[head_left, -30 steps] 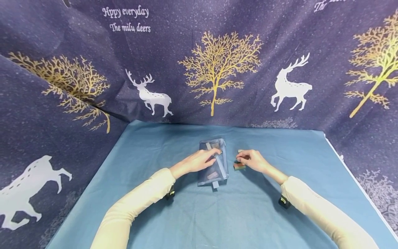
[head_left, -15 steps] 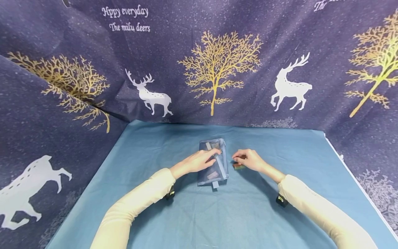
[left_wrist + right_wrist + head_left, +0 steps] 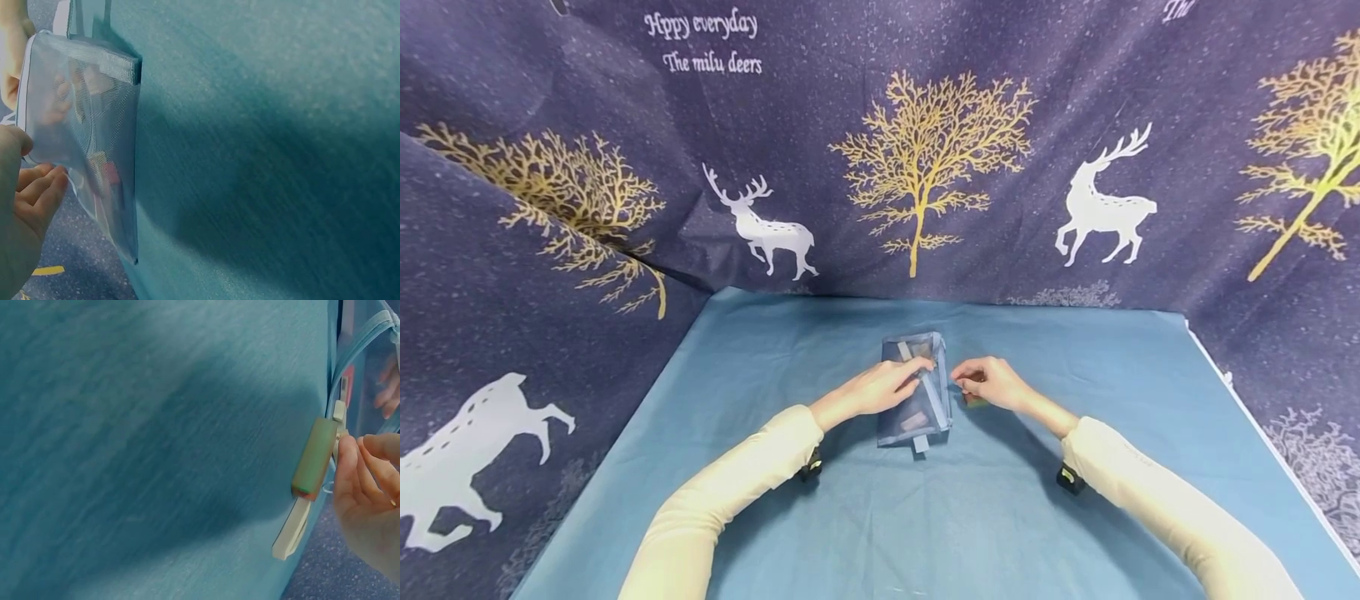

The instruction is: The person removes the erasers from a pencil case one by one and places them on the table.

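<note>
A blue-grey mesh zipper pouch [image 3: 891, 417] lies on the table, with pale and pink small things showing through its mesh. My left hand [image 3: 877, 389] grips it by the zippered edge, thumb and fingers either side of the opening in the left wrist view. My right hand [image 3: 992, 385] is just right of the pouch, fingertips bunched in a pinch. A small pale piece [image 3: 339, 411] shows at those fingertips in the right wrist view; its kind is hidden. Beneath the hand lies a green-and-orange block [image 3: 314, 456], with a white block [image 3: 290, 530] beyond it.
Blue cloth [image 3: 880, 517] covers the table. A dark curtain [image 3: 820, 125] with deer and trees hangs behind and along the sides. A pale tab [image 3: 921, 445] sticks out from the pouch's near end.
My right hand has moved left toward the pouch, passing over the green-and-orange block and partly covering it. The white block behind it has gone from the head view. My left hand stays still.
</note>
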`<state>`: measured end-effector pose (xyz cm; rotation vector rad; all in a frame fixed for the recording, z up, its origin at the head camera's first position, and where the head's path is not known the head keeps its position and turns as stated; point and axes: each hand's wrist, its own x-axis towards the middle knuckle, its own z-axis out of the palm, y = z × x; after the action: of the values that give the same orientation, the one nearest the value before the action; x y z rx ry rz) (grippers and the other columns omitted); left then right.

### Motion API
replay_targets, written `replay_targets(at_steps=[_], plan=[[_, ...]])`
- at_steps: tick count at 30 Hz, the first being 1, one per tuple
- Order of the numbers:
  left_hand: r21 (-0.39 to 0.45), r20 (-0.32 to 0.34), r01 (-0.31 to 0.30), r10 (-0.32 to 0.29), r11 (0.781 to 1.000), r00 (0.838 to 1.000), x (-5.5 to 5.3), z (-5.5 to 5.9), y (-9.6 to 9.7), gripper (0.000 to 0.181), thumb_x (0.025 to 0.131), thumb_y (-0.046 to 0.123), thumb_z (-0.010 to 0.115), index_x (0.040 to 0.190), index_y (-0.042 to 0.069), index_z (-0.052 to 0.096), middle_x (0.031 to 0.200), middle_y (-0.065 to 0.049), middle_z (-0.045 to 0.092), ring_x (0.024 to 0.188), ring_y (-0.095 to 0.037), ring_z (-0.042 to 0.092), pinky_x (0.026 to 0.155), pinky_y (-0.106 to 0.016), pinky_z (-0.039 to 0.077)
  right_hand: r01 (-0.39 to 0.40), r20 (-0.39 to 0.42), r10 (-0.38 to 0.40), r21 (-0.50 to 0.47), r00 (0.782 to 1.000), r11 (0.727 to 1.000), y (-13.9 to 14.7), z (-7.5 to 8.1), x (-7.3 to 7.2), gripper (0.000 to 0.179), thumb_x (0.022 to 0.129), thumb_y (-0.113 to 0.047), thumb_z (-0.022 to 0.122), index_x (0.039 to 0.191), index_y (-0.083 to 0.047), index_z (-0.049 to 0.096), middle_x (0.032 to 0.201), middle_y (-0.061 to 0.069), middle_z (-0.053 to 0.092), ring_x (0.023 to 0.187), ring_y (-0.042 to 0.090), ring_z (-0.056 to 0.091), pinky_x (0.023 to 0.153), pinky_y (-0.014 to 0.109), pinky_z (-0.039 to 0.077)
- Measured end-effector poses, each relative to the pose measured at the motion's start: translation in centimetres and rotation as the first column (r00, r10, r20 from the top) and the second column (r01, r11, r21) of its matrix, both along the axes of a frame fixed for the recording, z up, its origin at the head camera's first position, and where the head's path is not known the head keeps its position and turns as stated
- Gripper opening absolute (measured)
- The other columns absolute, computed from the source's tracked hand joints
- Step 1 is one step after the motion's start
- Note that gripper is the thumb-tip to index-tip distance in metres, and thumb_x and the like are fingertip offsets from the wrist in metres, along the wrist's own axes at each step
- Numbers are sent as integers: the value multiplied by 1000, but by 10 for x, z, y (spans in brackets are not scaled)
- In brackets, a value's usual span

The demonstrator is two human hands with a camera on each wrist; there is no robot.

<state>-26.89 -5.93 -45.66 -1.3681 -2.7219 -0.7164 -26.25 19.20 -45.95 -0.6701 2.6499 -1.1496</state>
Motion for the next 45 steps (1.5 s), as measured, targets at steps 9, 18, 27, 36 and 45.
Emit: replay_targets(at_steps=[9, 18, 27, 36, 45], plan=[[8, -29, 10, -10, 1000, 1000, -1, 1, -1, 35, 94, 10, 42, 127, 22, 45, 62, 7, 40, 44, 0, 32, 43, -15, 31, 2, -17, -2, 1, 1000, 1000, -9, 2, -2, 19, 87, -10, 59, 104, -5, 66, 92, 12, 70, 65, 19, 65, 53, 24, 51], [9, -14, 10, -10, 1000, 1000, 0, 1, -2, 36, 93, 9, 43, 127, 20, 45, 62, 6, 42, 43, -1, 33, 43, -15, 32, -8, -61, 10, 32, 998, 999, -16, -1, -4, 20, 85, -14, 62, 104, -9, 68, 98, 7, 70, 79, 14, 67, 64, 21, 52], [7, -14, 7, -7, 1000, 1000, 0, 4, -1, 34, 94, 10, 42, 127, 15, 46, 64, 5, 44, 44, -1, 34, 44, -15, 32, -59, -65, 60, 18, 996, 998, -21, -6, -8, 21, 86, -14, 61, 106, -11, 67, 104, 8, 69, 89, 18, 67, 75, 27, 53], [25, 2, 7, -7, 1000, 1000, 1, 4, 0, 33, 94, 9, 43, 125, 17, 47, 70, 4, 51, 45, -3, 34, 44, -15, 31, -119, -37, 118, -11, 992, 993, -25, -6, -8, 25, 87, -10, 59, 112, -5, 63, 107, 13, 67, 92, 21, 66, 73, 26, 52], [26, -10, 3, -3, 1000, 1000, 0, 2, -1, 32, 94, 11, 42, 125, 21, 46, 83, 3, 60, 46, -2, 35, 44, -15, 31, -143, -43, 142, -10, 989, 990, -31, -4, -5, 34, 88, -9, 58, 121, -2, 56, 104, 16, 67, 90, 21, 66, 69, 24, 50]])
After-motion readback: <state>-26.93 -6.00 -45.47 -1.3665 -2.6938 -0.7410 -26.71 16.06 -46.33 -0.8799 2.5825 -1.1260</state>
